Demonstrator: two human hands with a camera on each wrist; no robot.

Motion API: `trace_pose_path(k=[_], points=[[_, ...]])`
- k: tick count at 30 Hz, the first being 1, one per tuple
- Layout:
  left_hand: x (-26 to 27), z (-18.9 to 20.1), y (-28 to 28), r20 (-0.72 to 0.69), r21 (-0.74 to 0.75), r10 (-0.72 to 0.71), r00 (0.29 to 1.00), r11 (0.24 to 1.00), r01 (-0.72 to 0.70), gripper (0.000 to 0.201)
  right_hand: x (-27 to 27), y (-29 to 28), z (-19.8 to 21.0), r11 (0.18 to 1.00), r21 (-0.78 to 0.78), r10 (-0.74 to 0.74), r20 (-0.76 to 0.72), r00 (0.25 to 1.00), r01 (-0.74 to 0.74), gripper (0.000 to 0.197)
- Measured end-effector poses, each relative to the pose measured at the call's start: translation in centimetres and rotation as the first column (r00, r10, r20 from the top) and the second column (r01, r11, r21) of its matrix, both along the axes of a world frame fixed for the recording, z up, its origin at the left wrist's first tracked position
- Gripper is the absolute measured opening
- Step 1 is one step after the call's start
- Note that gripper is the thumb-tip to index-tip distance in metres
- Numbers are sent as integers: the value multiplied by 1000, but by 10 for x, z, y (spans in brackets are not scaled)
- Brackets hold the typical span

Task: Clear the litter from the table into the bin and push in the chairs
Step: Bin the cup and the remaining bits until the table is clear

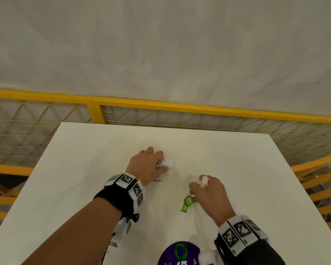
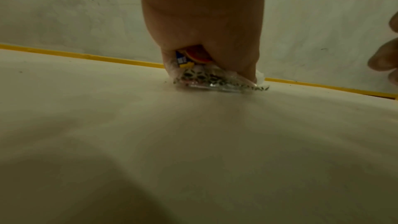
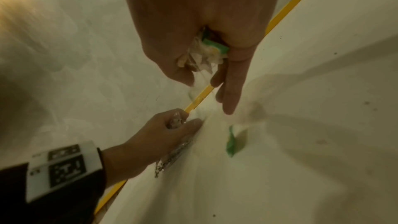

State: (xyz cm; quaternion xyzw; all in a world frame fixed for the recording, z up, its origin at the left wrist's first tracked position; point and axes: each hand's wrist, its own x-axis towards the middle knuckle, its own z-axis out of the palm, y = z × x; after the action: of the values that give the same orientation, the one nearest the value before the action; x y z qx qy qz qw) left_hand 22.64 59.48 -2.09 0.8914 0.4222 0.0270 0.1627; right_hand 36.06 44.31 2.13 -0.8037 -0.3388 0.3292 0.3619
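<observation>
On the white table (image 1: 84,169), my left hand (image 1: 161,161) grips a clear printed wrapper (image 2: 204,74) and presses it down on the top. A white tissue wad (image 1: 169,163) sits against that hand's fingertips. To the right, my right hand (image 1: 197,186) holds a crumpled white tissue (image 1: 203,181). In the right wrist view, a scrap of green packaging (image 3: 215,46) is also tucked in its palm and one finger points down. A green wrapper (image 1: 187,203) lies flat on the table just below the right hand's fingers. I cannot tell whether they touch it.
A purple round object with a green recycling mark (image 1: 180,253) lies at the near edge, with another white tissue wad (image 1: 206,257) beside it. A yellow railing with mesh (image 1: 161,107) runs behind the table's far edge, in front of a plain wall.
</observation>
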Motion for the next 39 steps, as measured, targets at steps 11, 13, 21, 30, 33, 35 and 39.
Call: trace_pose_path(k=[11,13,21,30,33,35,39], points=[[-33,-14,-20,571,-426,390,723,893,-145,15,-8,-24,-12,996,78,-18,-291,957,43,30],[-39,-10,-25,572,-504,392,721,861,-68,32,-8,-28,-9,973,46,-171,-516,839,226,41],[-34,25,-107,448,-798,611,652,602,-16,25,-14,-35,18,888,87,-53,-956,288,452,13],[-12,51,-194,-131,-870,953,273,-243,429,38,-57,-57,27,902,322,-62,-564,823,288,21],[-14,52,-203,-133,-845,976,174,-203,495,22,-73,-81,14,933,329,193,-123,974,-143,30],[-15,54,-209,-107,-883,986,129,-154,444,26,-81,-95,5,902,281,332,36,943,-328,40],[-23,61,-222,-139,-841,988,69,-155,519,34,-94,-107,2,915,257,319,13,948,-311,75]])
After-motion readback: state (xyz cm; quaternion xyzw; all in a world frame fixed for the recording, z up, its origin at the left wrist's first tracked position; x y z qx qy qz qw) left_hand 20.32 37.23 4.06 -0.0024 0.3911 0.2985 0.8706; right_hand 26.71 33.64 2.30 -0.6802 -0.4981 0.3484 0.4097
